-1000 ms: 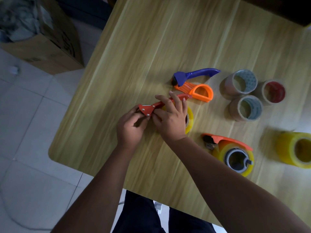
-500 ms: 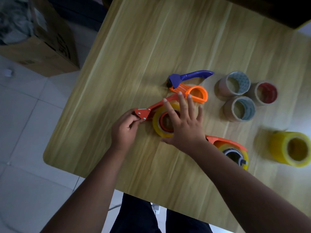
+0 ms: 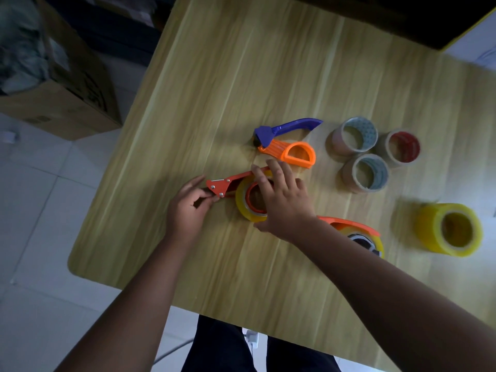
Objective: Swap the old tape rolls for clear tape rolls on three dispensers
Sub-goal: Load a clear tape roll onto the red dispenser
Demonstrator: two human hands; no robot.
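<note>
1. A red dispenser (image 3: 228, 183) is seen lying flat on the bench (image 3: 241, 76), its long axis running from the cutter end at the left up and to the right, where the handle is hidden under the right hand (image 3: 284, 200).
2. A yellowish clear tape roll (image 3: 245, 204) is seated around the dispenser's red hub, core opening facing up, just to the right of the cutter end.
3. The cutter end is pinched by the left hand (image 3: 188, 208), its fingers (image 3: 204, 196) closed on the metal plate.
4. The right hand is laid over the roll with fingers spread, the thumb against the roll's near side; a full grip cannot be confirmed, only contact.
5. The roll lies directly beneath the right hand, so that hand is judged the nearer for pressing the roll home, while the left steadies the tool along its axis.
6. A second orange dispenser (image 3: 354, 232), already loaded with a yellowish roll, lies near the right forearm.
7. A blue dispenser (image 3: 284, 130) and an orange one (image 3: 290, 154) lie touching, farther back, without rolls.
8. Three old rolls (image 3: 367, 170) stand clustered at the right, and a spare yellow roll (image 3: 448, 229) lies well apart from them.
</note>
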